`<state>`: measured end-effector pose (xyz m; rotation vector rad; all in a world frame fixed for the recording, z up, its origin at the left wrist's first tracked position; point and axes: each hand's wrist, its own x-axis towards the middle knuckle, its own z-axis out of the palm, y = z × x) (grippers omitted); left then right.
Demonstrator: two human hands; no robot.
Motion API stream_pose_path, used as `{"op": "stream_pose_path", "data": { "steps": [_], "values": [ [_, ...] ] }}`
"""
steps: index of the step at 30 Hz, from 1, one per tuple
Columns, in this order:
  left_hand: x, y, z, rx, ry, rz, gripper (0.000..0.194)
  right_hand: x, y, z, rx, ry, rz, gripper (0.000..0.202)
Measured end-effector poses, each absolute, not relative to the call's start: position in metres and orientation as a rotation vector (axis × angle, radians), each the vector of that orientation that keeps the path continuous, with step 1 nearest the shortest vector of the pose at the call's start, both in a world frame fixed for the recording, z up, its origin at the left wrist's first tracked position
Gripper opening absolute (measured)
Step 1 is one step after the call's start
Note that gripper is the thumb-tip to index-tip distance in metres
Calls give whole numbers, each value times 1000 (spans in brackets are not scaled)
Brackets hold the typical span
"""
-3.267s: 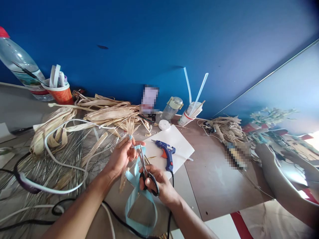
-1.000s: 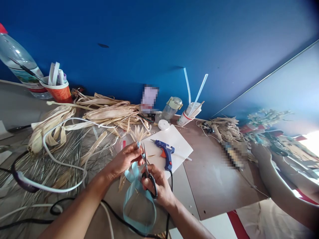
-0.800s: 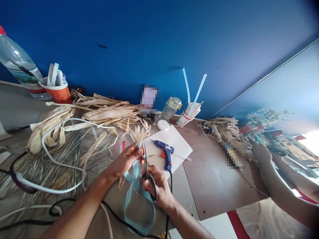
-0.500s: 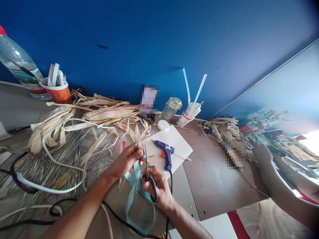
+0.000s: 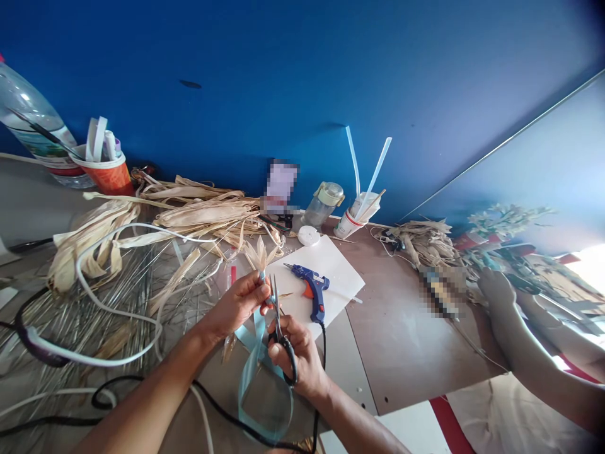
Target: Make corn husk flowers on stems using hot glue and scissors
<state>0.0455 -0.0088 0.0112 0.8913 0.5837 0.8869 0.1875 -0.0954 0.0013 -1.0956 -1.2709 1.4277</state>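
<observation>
My left hand (image 5: 246,299) pinches the stem of a corn husk flower (image 5: 259,257), whose pale petals spread above the fingertips. Light blue ribbon (image 5: 246,384) shows at the stem and hangs below in a long loop. My right hand (image 5: 300,359) grips black-handled scissors (image 5: 277,315), blades pointing up beside the left fingertips. The blades look nearly closed; whether they touch the ribbon I cannot tell. Just to the right, a blue glue gun (image 5: 312,287) lies on a white sheet (image 5: 345,271).
Dried corn husks (image 5: 203,211) and many thin wires (image 5: 137,277) cover the left side, crossed by a white cable (image 5: 85,252). A paper cup with glue sticks (image 5: 352,224) and a clear jar (image 5: 324,205) stand at the back. Another person's arm (image 5: 510,328) rests at right.
The view has shifted slightly. Both hands keep almost the same pose, with the scissors still beside the flower stem.
</observation>
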Motion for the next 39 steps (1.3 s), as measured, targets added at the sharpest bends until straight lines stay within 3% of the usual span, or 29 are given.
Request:
{"op": "stream_pose_path", "data": {
  "steps": [39],
  "values": [
    [43,-9,10,787,563,798,35,191,-92,6,-1050,-1289,1436,35]
  ]
}}
